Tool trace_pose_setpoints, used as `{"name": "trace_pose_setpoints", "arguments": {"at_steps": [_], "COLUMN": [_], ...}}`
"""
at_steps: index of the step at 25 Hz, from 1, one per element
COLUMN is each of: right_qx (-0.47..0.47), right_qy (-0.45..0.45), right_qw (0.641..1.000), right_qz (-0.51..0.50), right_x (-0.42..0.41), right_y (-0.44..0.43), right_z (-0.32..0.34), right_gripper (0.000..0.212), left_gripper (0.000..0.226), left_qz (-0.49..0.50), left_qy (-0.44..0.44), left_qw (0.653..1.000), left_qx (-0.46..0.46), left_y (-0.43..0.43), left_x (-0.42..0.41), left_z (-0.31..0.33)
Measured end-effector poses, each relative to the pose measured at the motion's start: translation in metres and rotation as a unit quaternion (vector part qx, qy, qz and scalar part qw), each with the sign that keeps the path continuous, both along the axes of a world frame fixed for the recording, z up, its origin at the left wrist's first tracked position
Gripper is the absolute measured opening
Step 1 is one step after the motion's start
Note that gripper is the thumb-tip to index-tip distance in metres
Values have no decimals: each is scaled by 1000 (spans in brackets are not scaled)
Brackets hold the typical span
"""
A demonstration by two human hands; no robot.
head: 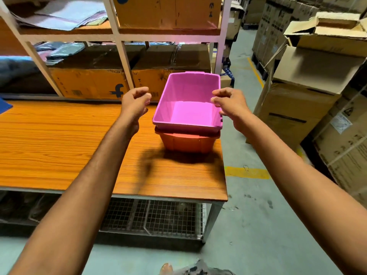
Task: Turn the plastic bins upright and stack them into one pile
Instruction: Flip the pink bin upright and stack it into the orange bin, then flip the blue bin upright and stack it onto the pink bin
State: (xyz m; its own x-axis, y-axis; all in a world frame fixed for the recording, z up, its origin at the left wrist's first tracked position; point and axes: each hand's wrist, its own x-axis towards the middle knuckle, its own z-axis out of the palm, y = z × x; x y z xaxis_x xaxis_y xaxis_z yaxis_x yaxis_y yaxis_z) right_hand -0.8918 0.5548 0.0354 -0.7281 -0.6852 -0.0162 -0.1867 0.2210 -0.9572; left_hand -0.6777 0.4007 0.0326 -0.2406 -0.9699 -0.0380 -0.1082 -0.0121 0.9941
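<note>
two pink bins [188,108], one orange bin [187,142], two hands [137,100]

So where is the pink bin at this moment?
In the head view the pink bin sits upright, nested in the orange bin near the right end of the wooden table, between both empty hands.

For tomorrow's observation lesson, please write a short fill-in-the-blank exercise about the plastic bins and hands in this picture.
1. The pink rectangular plastic bin sits nested in the ____ plastic bin.
2. The pink bin's opening faces ____.
3. Both bins stand on the ____ table.
4. The left hand holds ____.

Missing words: orange; up; wooden; nothing
</note>
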Motion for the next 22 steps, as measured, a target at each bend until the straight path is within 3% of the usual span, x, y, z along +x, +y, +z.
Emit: {"name": "trace_pose_setpoints", "arguments": {"at_steps": [4,8,16,22], "right_qx": [-46,-32,50,20], "right_qy": [3,-36,-73,-42], "right_qw": [994,985,964,943], "right_qz": [102,164,250,331], "right_x": [58,134,316,462], "right_y": [41,69,79,40], "right_z": [-13,-44,-98,-112], "right_gripper": [21,24,21,21], "left_gripper": [25,28,31,33], "left_qz": [21,11,28,113], "left_qy": [9,17,-51,-139], "left_qw": [997,997,997,981], "left_qx": [-72,-69,-50,-77], "left_y": [60,111,161,161], "left_x": [59,124,305,452], "left_z": [-25,-63,-128,-144]}}
